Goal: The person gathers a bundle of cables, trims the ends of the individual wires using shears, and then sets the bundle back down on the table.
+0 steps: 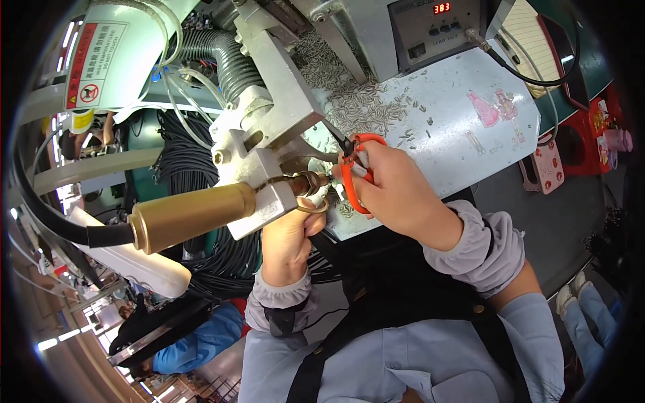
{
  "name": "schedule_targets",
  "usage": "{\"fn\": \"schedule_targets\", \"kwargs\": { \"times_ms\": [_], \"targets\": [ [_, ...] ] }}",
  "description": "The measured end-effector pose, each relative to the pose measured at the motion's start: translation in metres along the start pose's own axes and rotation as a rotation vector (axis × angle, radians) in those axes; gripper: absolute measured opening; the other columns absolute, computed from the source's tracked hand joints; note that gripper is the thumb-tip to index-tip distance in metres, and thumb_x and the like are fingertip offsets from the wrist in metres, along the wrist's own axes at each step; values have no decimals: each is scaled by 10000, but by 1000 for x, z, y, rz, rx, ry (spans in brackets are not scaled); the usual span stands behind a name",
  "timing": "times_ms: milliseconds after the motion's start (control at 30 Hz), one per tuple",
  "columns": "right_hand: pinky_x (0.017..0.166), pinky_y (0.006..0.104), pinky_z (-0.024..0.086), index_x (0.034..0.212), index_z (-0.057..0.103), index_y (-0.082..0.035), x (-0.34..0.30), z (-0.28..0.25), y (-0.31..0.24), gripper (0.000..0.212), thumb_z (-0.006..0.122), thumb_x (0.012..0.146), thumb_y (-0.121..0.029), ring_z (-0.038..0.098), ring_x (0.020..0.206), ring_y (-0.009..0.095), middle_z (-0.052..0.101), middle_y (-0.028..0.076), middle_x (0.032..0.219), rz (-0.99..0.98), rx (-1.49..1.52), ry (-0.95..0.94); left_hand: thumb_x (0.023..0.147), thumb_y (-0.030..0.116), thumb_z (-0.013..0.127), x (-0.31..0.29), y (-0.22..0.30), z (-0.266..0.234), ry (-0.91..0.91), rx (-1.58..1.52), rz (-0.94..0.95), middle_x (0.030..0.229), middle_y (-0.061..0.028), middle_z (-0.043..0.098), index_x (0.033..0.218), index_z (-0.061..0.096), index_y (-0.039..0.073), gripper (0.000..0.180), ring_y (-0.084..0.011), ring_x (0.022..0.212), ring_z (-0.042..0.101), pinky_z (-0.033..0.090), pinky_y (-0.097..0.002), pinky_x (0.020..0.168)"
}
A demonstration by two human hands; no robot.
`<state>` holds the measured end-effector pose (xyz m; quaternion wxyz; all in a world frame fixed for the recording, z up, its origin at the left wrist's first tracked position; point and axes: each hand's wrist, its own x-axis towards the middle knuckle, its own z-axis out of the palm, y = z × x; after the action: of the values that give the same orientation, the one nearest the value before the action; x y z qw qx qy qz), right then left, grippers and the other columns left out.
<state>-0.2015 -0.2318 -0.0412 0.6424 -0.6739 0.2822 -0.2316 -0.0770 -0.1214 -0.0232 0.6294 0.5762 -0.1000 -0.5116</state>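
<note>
A grey worktable (463, 127) stands over dark floor (551, 228), beside green shelving (591, 60).

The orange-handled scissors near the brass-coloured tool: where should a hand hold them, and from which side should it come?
Hold the orange-handled scissors by the orange handle loops, coming from the person's right, as the right hand does. The dark blades point left toward the brass-coloured cylindrical tool and the grey metal bracket, so that end is crowded and sharp. The left hand sits below the tool's tip.
</note>
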Motion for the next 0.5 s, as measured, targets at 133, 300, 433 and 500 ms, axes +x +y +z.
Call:
{"fn": "schedule_targets", "kwargs": {
  "times_ms": [133, 300, 433, 500],
  "targets": [
    [427, 243, 321, 788, 495, 11, 0, 7, 3, 111, 529, 806, -93, 405, 474, 74, 456, 29, 558, -41, 51, 23, 778, 34, 558, -1, 3, -1, 8, 5, -8, 670, -40, 488, 988, 500, -55, 235, -49, 441, 316, 243, -193, 380],
    [441, 210, 316, 813, 492, -10, -11, 0, 3, 99, 532, 816, -101, 389, 485, 47, 466, -5, 622, 53, 120, -54, 769, 18, 569, -12, 3, 3, -46, 103, -8, 695, -48, 522, 950, 541, -41, 193, -75, 478, 398, 308, -195, 424],
    [455, 186, 324, 824, 484, -20, -30, -17, -7, 100, 532, 826, -108, 387, 498, 31, 455, -23, 648, 142, 541, -126, 765, -16, 559, -31, -7, 8, -83, 119, 104, 779, -72, 557, 932, 557, -48, 170, -132, 596, 519, 409, -221, 547],
    [459, 186, 337, 835, 497, -21, -33, -25, -3, 85, 533, 824, -96, 403, 508, 27, 458, -24, 651, -16, 481, 117, 766, -24, 554, -41, -9, 11, -60, 143, 79, 812, -78, 561, 940, 557, -44, 175, -147, 657, 535, 419, -234, 600]
  ]
}}
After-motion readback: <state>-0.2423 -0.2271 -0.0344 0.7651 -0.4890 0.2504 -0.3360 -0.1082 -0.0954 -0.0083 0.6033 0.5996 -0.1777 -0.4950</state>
